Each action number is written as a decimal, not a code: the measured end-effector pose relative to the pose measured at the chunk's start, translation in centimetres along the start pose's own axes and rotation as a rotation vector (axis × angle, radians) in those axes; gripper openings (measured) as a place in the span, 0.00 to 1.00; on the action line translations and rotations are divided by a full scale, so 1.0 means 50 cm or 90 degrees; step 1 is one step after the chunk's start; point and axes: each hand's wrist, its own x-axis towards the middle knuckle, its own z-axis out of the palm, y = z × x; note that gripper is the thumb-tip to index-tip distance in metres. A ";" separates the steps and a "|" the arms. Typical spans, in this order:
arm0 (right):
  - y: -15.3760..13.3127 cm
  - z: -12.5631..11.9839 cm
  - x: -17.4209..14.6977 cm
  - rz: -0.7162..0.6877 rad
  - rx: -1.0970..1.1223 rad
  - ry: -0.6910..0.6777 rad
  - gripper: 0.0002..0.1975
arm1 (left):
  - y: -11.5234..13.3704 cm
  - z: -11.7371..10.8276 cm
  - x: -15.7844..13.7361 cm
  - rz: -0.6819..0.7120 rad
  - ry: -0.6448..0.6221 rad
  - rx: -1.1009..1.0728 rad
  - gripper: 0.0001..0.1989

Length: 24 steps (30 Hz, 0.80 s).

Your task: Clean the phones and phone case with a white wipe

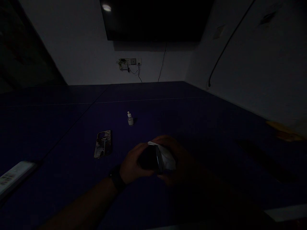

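Note:
My left hand [134, 163], with a dark watch on the wrist, grips a phone [148, 158] whose dark screen faces me. Pressed to the phone's right edge is a white cloth or tissue [168, 158], held in my curled right hand [177, 153]. Much of the right hand is lost in shadow. Beyond the hands stands a small clear bottle [130, 120] with a white cap, upright. A patterned phone case [103, 144] lies to the left of the hands, its camera cutout at the far end.
The blue-purple tabletop [72, 185] runs back to the wall. A white box-like object [14, 175] lies at the left edge. Something yellow and red [285, 131] sits at the right. On the wall are a large screen [155, 20], sockets [130, 61] and cables. The room is dim.

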 end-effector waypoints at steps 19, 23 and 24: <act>0.013 -0.025 -0.004 -0.056 -0.169 -0.093 0.27 | -0.011 0.015 -0.015 -0.035 -0.069 0.034 0.37; 0.019 -0.023 -0.009 -0.069 -0.162 -0.112 0.27 | -0.015 0.014 -0.017 -0.036 -0.088 0.118 0.40; 0.019 -0.023 -0.011 -0.076 -0.169 -0.114 0.27 | -0.015 0.013 -0.017 -0.039 -0.097 0.145 0.41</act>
